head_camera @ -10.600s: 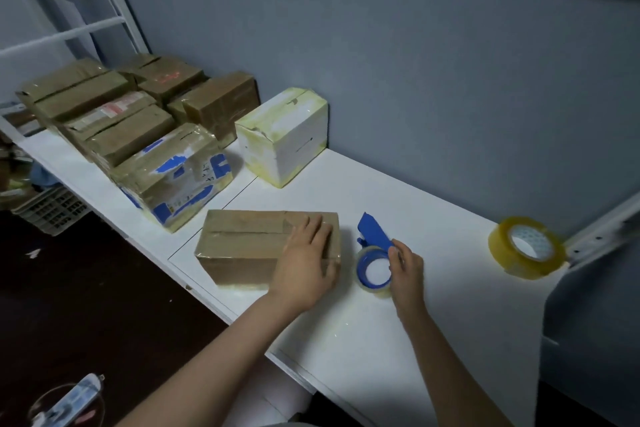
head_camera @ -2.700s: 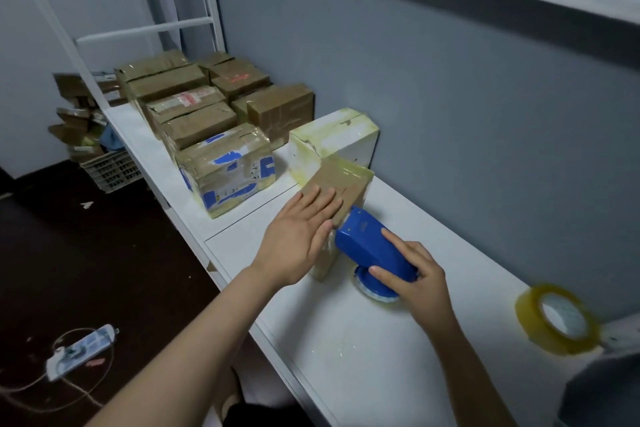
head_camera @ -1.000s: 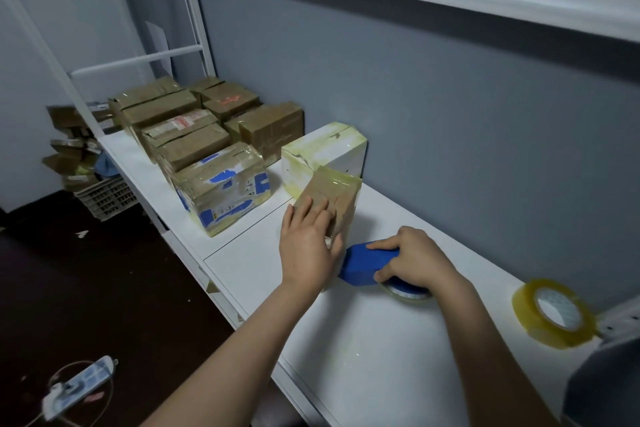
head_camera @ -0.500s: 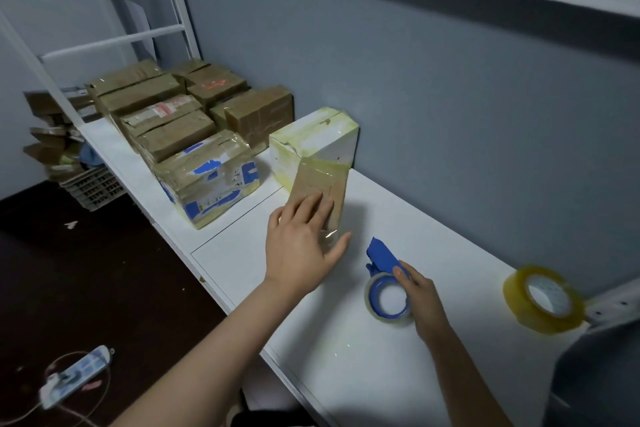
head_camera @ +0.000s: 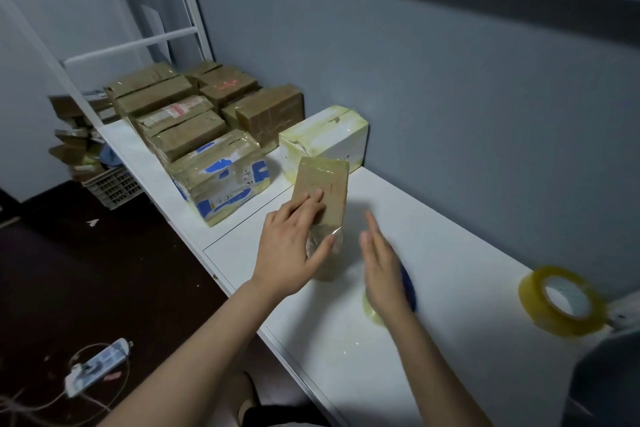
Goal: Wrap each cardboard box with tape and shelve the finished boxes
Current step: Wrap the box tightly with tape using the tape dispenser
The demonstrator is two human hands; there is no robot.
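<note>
Two hands out, one box (head_camera: 323, 189) under work. Far left of the grip, down on the floor: power strip (head_camera: 97, 367), out of play. Left of the grip and further back: stack (head_camera: 180, 121) of taped boxes, with a blue-printed box (head_camera: 221, 177) nearest. Just behind the grip: white box (head_camera: 325, 139).

At the grip: box stood on end on the table (head_camera: 467, 253), tape glossy over its top end, loose film (head_camera: 323, 241) bunched low on the near face. On that face: left hand (head_camera: 289, 250), laid flat, fingers (head_camera: 304, 201) straight, thumb across the film. Pressing, not clasping.

Just right of the grip: right hand (head_camera: 381, 263), apart from the box, spread and empty, blurred. Under and behind it: dispenser (head_camera: 408, 282), mostly hidden. Far right of the grip, near the table's end: spare roll (head_camera: 561, 305).

Risks, as judged:
- Tall narrow stance plus a push from one side only, with no hand behind. Likely to tip back toward the white box or skid off the palm.
- Bunched film prone to crease or stick to itself if smoothed in haste, making for a weak wrap. Possibly stuck to the thumb already; cannot tell.
- Right hand close to the far side. A knock there enough to topple the box.
- Dispenser hidden under the wrist, so easy to fumble on a blind reach.
</note>
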